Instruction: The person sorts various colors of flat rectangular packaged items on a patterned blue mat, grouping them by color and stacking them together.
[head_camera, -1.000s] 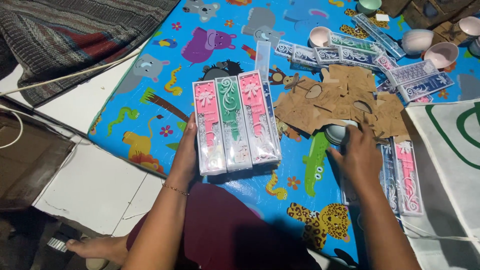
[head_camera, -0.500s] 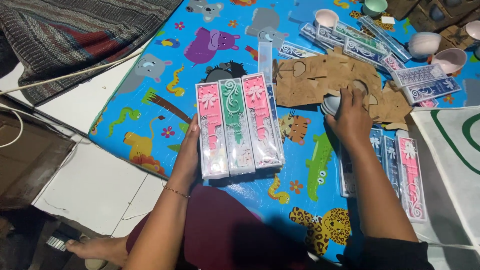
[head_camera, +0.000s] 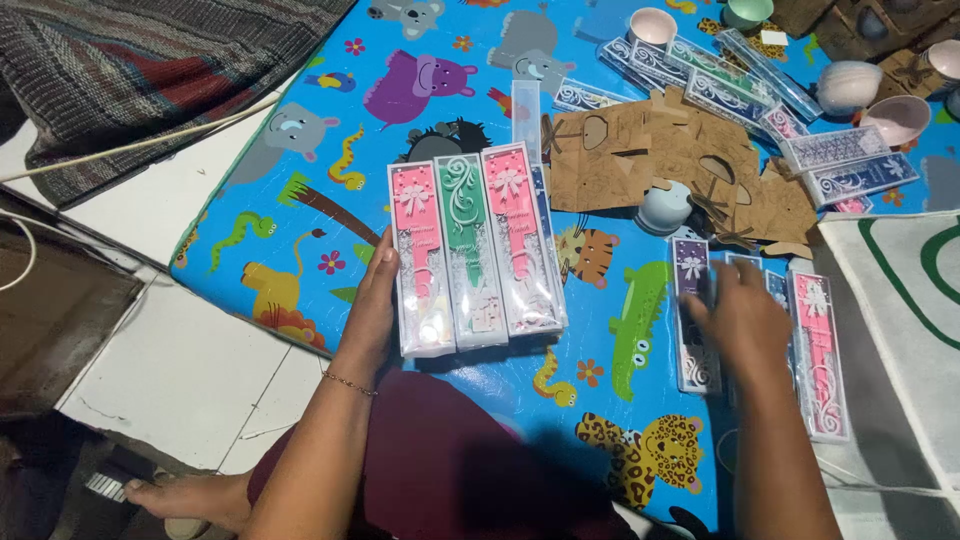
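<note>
— Holding three long clear boxes (head_camera: 475, 250) side by side, your left hand (head_camera: 375, 300) props them up from their left edge: a pink one, a green one and another pink one, each with a bow and white swirls printed on the front. Your fingers are tucked behind the stack, so you have a loose, flat grip on it rather than a fist.

— And my right hand?

— Your right hand (head_camera: 735, 315) is blurred, lying palm down with fingers spread over a row of similar boxes (head_camera: 820, 360) on the blue animal-print mat (head_camera: 300, 230). It touches a purple box (head_camera: 692, 300) at the left of that row; I cannot tell whether your fingers have closed on it.

— What else lies around?

— Beyond your right hand there is a pile of brown cardboard cut-outs (head_camera: 660, 150) with a small pale blue bowl (head_camera: 665, 208) at its near edge. More clear boxes (head_camera: 700, 75) are scattered at the far side of the mat, near several pastel bowls (head_camera: 880, 105). A white cloth with green lines (head_camera: 900, 300) lies at the right, and a striped blanket (head_camera: 150, 70) sits at the far left on the tiled floor (head_camera: 170, 370).
</note>
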